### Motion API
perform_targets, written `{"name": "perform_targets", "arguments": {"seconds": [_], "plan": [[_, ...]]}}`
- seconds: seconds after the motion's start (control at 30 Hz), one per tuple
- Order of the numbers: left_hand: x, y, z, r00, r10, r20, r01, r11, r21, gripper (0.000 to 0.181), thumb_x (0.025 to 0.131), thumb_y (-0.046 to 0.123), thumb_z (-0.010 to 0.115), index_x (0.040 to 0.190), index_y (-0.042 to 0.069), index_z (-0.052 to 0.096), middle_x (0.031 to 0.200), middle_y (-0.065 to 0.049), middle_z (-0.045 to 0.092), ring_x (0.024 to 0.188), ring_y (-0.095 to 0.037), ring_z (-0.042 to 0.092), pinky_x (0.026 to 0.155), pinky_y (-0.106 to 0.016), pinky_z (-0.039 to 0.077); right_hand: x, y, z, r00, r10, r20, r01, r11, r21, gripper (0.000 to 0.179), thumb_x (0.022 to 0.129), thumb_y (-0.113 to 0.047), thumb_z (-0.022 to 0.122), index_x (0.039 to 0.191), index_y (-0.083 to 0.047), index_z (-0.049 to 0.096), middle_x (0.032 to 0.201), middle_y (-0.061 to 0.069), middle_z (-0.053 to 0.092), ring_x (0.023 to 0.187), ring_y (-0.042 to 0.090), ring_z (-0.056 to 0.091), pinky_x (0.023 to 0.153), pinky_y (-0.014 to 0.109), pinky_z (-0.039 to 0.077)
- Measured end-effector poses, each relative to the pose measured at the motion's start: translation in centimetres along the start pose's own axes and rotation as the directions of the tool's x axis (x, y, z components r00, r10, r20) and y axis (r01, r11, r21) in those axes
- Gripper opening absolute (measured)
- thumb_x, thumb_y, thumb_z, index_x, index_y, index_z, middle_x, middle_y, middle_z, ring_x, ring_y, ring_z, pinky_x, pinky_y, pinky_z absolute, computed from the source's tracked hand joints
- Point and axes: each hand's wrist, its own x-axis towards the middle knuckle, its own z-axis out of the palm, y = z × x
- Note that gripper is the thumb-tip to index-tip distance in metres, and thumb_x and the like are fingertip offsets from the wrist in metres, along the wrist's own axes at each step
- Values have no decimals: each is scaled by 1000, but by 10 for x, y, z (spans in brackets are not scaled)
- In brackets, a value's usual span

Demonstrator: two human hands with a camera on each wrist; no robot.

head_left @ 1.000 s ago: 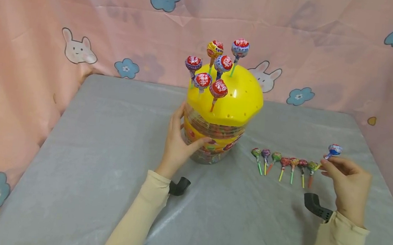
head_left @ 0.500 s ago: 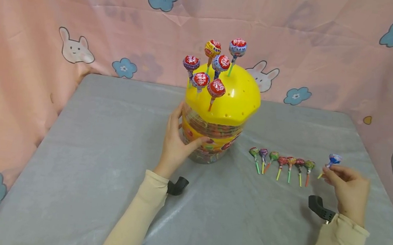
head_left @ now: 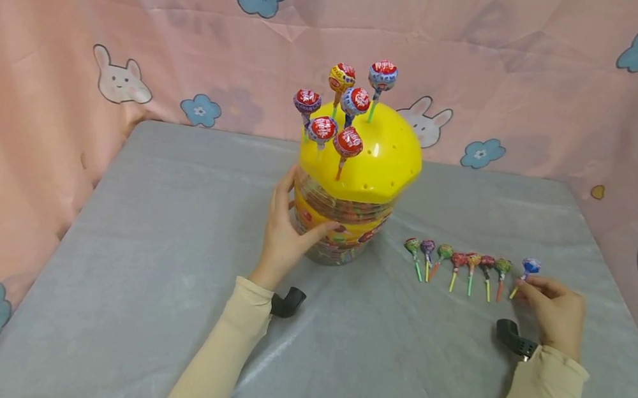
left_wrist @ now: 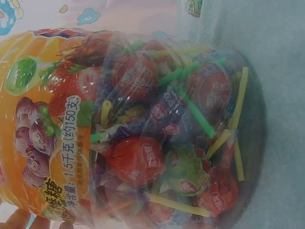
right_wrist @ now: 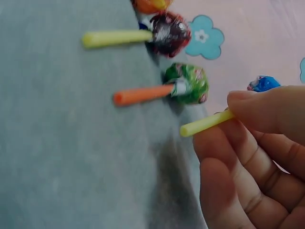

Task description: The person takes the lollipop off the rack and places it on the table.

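Note:
My left hand grips the left side of a clear plastic jar with a domed yellow lid. Wrapped lollipops fill the jar in the left wrist view, where a red lollipop shows through its wall. Several lollipops stand upright in the lid's holes, among them a red one. My right hand pinches the yellow stick of a blue-wrapped lollipop. It is at the right end of a row of lollipops on the table, beside a green one with an orange stick.
The row runs leftward from a green lollipop to another green one near the jar. A grey cloth covers the table. Behind it hangs a pink curtain with rabbits and blue flowers. Each wrist carries a black mount.
My right hand has lowered the blue lollipop beside the end of the row and shifted slightly left. My left hand keeps its grip on the jar.

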Motion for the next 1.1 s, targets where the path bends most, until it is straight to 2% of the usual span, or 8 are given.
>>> {"name": "perform_targets", "arguments": {"seconds": [0.23, 0.4, 0.53, 0.67, 0.73, 0.8, 0.93, 1.1], "plan": [[0, 1, 0, 1000, 3, 1, -3, 1000, 3, 109, 70, 71, 60, 149, 10, 18, 146, -10, 30, 131, -19, 30, 106, -40, 32, 1, 8, -4, 999, 8, 45, -6, 998, -59, 33, 87, -5, 64, 66, -30, 63, 56, -23, 58, 50, -1, 58, 50, 12, 48], [-1, 1, 1, 1000, -1, 8, 1, 1000, -7, 107, 71, 69, 62, 149, 11, 18, 146, -8, 29, 131, -18, 30, 106, -40, 32, 3, 13, -3, 998, 2, 57, 6, 989, -145, 14, 88, -9, 64, 78, -17, 66, 57, -26, 56, 52, -3, 58, 51, 14, 49], [-1, 1, 0, 1000, -3, 9, 3, 1000, -12, 107, 72, 69, 62, 150, 12, 17, 147, -8, 28, 131, -18, 30, 106, -40, 33, 4, 14, -2, 999, 1, 51, 7, 988, -153, 10, 88, -8, 63, 80, -13, 66, 56, -27, 56, 52, -4, 58, 50, 13, 49], [0, 1, 0, 1000, -11, 10, 11, 1000, -8, 107, 71, 70, 61, 150, 12, 17, 147, -8, 28, 132, -17, 29, 107, -39, 32, 3, 12, -1, 999, -11, 48, 18, 989, -147, 12, 88, -8, 63, 78, -15, 65, 55, -27, 55, 51, -4, 58, 49, 13, 48], [0, 0, 0, 1000, -11, 12, 12, 1000, -7, 107, 71, 69, 61, 150, 12, 17, 147, -8, 28, 132, -17, 29, 107, -39, 32, 3, 12, 0, 999, -16, 43, 23, 985, -173, 7, 88, -9, 63, 82, -8, 66, 55, -28, 55, 51, -5, 57, 49, 13, 48], [0, 0, 0, 1000, -8, 13, 8, 1000, -11, 106, 72, 68, 62, 150, 12, 17, 147, -7, 28, 132, -17, 29, 106, -39, 32, 3, 11, 0, 999, -13, 37, 20, 978, -210, 10, 88, -11, 63, 86, -2, 68, 54, -29, 54, 50, -6, 56, 48, 13, 47], [0, -1, 0, 1000, 3, 11, -3, 1000, -17, 105, 73, 66, 63, 150, 12, 17, 147, -7, 27, 132, -18, 29, 106, -40, 33, 2, 11, 1, 1000, 2, 31, 8, 954, -301, 34, 90, -17, 62, 104, 13, 63, 53, -29, 52, 50, -6, 54, 48, 13, 45], [0, -3, 1, 1000, 12, 3, -12, 1000, -4, 107, 72, 69, 61, 150, 12, 17, 147, -8, 27, 133, -18, 28, 106, -40, 33, 2, 12, 1, 999, 21, 40, -7, 951, -308, 39, 90, -21, 63, 110, 12, 62, 54, -29, 52, 51, -5, 56, 48, 14, 46]]}}
